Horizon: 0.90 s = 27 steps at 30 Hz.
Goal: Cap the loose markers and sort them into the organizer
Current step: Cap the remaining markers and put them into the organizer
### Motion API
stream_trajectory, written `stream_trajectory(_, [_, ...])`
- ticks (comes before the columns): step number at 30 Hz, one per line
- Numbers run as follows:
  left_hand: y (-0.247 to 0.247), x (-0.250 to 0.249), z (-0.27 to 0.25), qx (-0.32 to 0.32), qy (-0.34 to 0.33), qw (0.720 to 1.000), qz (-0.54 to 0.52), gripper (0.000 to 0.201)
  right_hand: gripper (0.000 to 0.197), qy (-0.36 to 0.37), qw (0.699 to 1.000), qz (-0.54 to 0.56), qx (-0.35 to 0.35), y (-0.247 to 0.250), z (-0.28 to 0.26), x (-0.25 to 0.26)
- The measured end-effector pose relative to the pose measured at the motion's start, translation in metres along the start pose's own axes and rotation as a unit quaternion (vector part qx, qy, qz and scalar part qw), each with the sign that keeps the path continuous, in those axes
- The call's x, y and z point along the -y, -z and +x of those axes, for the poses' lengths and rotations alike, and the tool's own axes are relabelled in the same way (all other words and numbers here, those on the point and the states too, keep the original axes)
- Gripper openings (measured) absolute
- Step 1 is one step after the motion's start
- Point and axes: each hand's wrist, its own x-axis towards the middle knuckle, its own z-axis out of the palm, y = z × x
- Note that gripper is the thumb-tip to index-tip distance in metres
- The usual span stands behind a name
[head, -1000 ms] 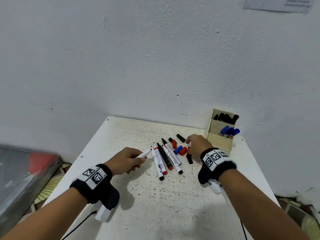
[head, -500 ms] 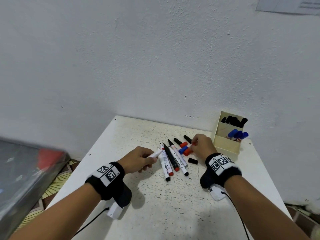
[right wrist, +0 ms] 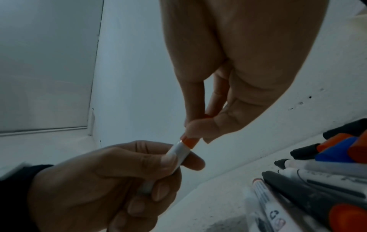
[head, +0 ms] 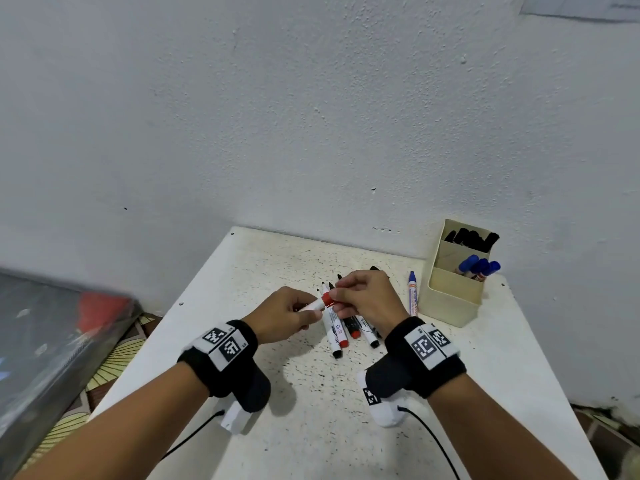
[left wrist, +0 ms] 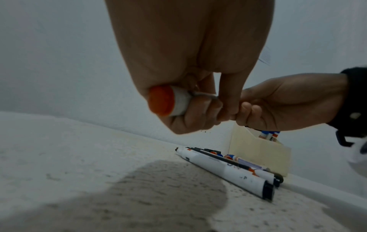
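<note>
My left hand (head: 311,311) grips a white marker (head: 313,305) by its barrel, a little above the white table (head: 242,271). The red plug of this marker's tail (left wrist: 160,101) faces the left wrist camera. My right hand (head: 337,299) pinches a red cap (head: 326,299) against the marker's tip; the cap (right wrist: 189,142) meets the barrel (right wrist: 178,151). Under both hands lie several loose markers (head: 337,336), some uncapped. A blue marker (head: 412,296) lies beside the cream organizer (head: 453,299), which holds black markers (head: 474,237) at the back and blue markers (head: 479,266) in the middle.
The table stands against a white wall, with the organizer at its right rear corner. Loose black, red and blue caps (right wrist: 337,150) lie behind the marker pile. A blurred grey object (head: 52,341) stands left of the table, over a patterned floor.
My right hand lifted a red cap off the table and brought it left to the tip of the marker in my left hand. The left hand rose slightly towards it.
</note>
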Motion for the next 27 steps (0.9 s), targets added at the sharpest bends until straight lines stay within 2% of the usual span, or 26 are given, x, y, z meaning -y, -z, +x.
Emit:
stream_trajectory(4, [-0.002,-0.001,0.002,-0.032,-0.031,0.995,0.084,0.034,0.023,-0.013,1.000,0.025,-0.006,-0.001,-0.002,-0.001])
stream_trajectory(8, [-0.003,-0.002,0.004,-0.043,-0.045,0.992,0.106,0.035,0.023,-0.009,0.999,0.041,-0.006,0.001,-0.003,0.000])
stream_trajectory(11, [0.000,-0.005,0.003,-0.034,-0.049,0.995,0.081,0.033,0.020,0.005,0.999,0.046,-0.002,0.004,-0.006,0.003])
stream_trajectory(16, [0.001,-0.012,-0.003,0.034,-0.017,0.999,-0.020,0.026,0.016,0.030,0.999,0.023,0.034,0.019,-0.010,0.007])
stream_trajectory(19, [-0.001,-0.012,-0.004,0.052,-0.019,0.998,-0.034,0.022,0.019,0.035,0.999,0.016,0.020,0.031,-0.009,0.008])
stream_trajectory(23, [-0.001,-0.011,-0.002,0.042,-0.021,0.998,-0.033,0.018,0.022,0.032,0.998,0.040,-0.047,0.054,-0.005,0.006])
stream_trajectory(27, [-0.007,-0.016,0.002,0.033,-0.033,0.999,-0.025,0.030,0.022,0.020,0.998,0.053,-0.003,0.041,-0.014,0.004])
